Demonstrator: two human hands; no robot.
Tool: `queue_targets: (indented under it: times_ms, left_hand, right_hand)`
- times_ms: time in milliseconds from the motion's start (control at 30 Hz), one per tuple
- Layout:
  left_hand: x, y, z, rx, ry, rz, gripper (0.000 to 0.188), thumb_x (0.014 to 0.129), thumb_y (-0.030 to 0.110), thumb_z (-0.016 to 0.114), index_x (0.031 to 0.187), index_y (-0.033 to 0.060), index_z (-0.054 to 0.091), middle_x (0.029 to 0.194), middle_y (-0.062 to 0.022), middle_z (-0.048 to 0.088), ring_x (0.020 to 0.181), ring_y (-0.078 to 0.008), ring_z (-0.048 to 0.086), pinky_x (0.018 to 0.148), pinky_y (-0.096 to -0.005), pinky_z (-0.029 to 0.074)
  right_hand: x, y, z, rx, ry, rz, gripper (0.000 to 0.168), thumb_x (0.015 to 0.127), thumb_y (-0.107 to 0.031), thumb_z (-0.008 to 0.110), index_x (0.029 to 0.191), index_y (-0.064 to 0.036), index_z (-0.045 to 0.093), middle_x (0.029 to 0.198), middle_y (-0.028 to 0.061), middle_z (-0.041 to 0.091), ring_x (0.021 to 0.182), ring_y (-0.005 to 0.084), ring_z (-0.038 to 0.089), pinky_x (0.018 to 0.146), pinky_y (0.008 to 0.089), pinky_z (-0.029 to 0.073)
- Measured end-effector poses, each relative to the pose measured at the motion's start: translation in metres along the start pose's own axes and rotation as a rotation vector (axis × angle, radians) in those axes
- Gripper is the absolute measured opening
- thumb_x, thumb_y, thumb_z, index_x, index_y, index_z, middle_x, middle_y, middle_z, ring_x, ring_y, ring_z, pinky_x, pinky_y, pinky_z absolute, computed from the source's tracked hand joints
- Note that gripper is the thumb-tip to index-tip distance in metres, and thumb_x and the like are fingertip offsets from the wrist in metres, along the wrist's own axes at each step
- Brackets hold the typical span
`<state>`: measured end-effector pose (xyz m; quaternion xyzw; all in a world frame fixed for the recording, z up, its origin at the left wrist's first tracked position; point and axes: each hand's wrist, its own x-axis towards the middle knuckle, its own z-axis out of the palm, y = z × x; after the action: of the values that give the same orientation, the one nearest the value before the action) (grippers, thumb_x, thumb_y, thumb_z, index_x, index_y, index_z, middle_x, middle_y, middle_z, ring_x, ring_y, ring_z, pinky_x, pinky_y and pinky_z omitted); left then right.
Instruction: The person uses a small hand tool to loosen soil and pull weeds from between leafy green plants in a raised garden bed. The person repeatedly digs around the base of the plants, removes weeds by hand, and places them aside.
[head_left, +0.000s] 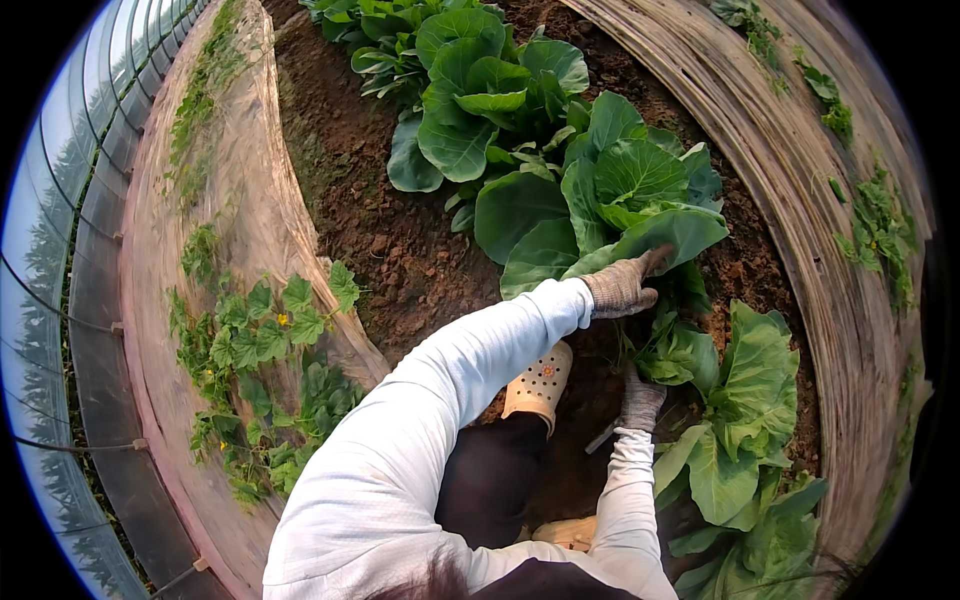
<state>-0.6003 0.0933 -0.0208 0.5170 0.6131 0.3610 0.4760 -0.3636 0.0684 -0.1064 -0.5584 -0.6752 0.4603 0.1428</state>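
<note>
My left hand (619, 289), in a knit work glove, rests against a broad outer leaf (675, 232) of a large green cabbage (637, 176). Its fingers are spread against the leaf's lower edge, with no clear grip on it. Below it, my gloved right hand (643, 403) is closed low among small leafy greens (667, 356). From that fist sticks out the pale end of a tool handle (600, 439); the rest of the tool is hidden by the hand and foliage. The base of the cabbage is in shadow.
More cabbages (465, 97) line the brown soil (352, 180) ahead. Loose-leaved plants (750, 420) stand on the right. Plastic-covered beds run along both sides, with flowering cucumber vines (255, 337) on the left. My clog (538, 382) is close below my hands. A greenhouse wall (56, 247) curves at left.
</note>
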Motion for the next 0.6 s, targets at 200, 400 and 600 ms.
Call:
queue_targets:
  times_ms: [200, 400, 600]
  left_hand:
    - [0.000, 0.001, 0.005, 0.015, 0.010, -0.020, 0.079, 0.084, 0.010, 0.056, 0.150, 0.0091, 0.012, 0.143, -0.0219, 0.040, 0.135, -0.0319, 0.037, 0.110, -0.0360, 0.030]
    - [-0.004, 0.001, 0.017, -0.004, -0.004, -0.008, 0.077, 0.086, 0.010, 0.058, 0.150, 0.0091, 0.015, 0.142, -0.0215, 0.041, 0.136, -0.0309, 0.036, 0.111, -0.0360, 0.030]
    - [-0.008, 0.009, 0.026, -0.027, -0.061, -0.084, 0.071, 0.089, 0.019, 0.058, 0.148, 0.0053, 0.020, 0.145, -0.0180, 0.038, 0.137, -0.0252, 0.034, 0.111, -0.0345, 0.029]
  right_hand:
    - [0.004, 0.059, 0.016, -0.310, -0.108, -0.174, 0.046, 0.090, -0.031, 0.059, 0.126, -0.003, 0.053, 0.128, 0.0109, 0.058, 0.117, 0.0249, 0.054, 0.101, 0.0368, 0.041]
    - [-0.026, 0.021, 0.000, -0.055, -0.101, 0.040, 0.045, 0.087, -0.032, 0.064, 0.121, -0.005, 0.056, 0.125, 0.0111, 0.059, 0.116, 0.0271, 0.055, 0.097, 0.0379, 0.043]
    - [-0.040, 0.040, -0.035, 0.443, -0.150, 0.444, 0.021, 0.081, -0.013, 0.071, 0.096, 0.000, 0.064, 0.091, 0.0078, 0.066, 0.076, 0.0218, 0.063, 0.068, 0.0331, 0.052]
